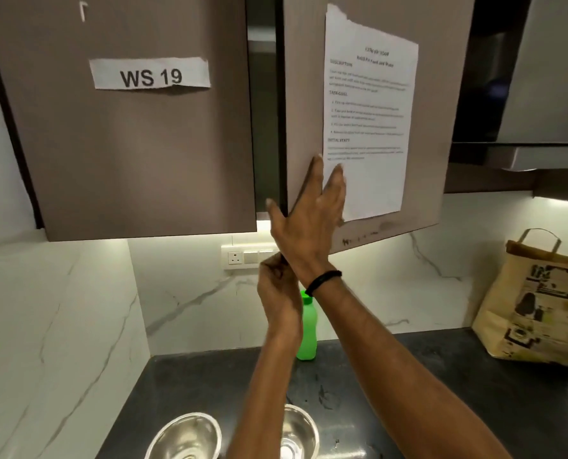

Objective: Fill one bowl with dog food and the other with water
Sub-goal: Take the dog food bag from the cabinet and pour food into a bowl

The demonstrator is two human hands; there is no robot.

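Two empty steel bowls stand at the counter's near edge, one on the left [186, 435], one [300, 429] partly behind my forearm. A green plastic bottle [307, 329] with its cap on stands upright by the back wall, partly hidden by my arms. Both hands are raised to the right cabinet door [435, 127], which stands slightly ajar. My right hand [309, 226], with a black wristband, lies flat on the door's front, fingers spread. My left hand [276, 283] is curled around the door's lower left corner.
A brown printed paper bag [541, 303] stands on the dark counter [193, 385] at the right. The left cabinet door [126, 144] bears a "WS 19" label, and a task sheet [368, 111] is taped to the right door. A wall socket [239, 258] sits below the cabinets.
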